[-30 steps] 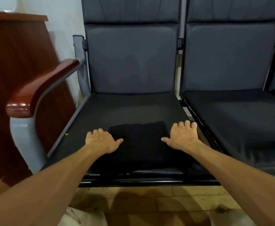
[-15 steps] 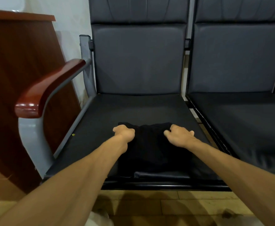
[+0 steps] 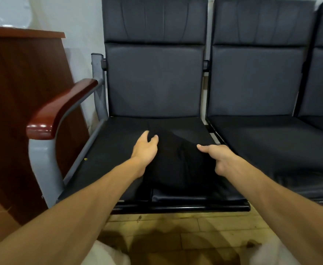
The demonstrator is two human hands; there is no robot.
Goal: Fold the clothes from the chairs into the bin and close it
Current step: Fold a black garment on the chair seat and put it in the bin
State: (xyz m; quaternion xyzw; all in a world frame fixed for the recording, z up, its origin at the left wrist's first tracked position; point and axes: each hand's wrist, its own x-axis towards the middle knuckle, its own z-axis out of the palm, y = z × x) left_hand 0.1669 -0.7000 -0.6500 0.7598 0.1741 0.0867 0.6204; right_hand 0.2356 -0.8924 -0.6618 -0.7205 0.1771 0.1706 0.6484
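Gripping cloth (image 3: 177, 165) w/ both hands: L hand (image 3: 145, 148) pinches its far-left corner betw. thumb & fingers, R hand (image 3: 219, 158) has fingers curled round its right edge. Cloth sits on front half of seat (image 3: 116, 144), far edge raised, running left-right, higher at L. Long axis unclear, black on black. Armrest (image 3: 61, 109) at left.
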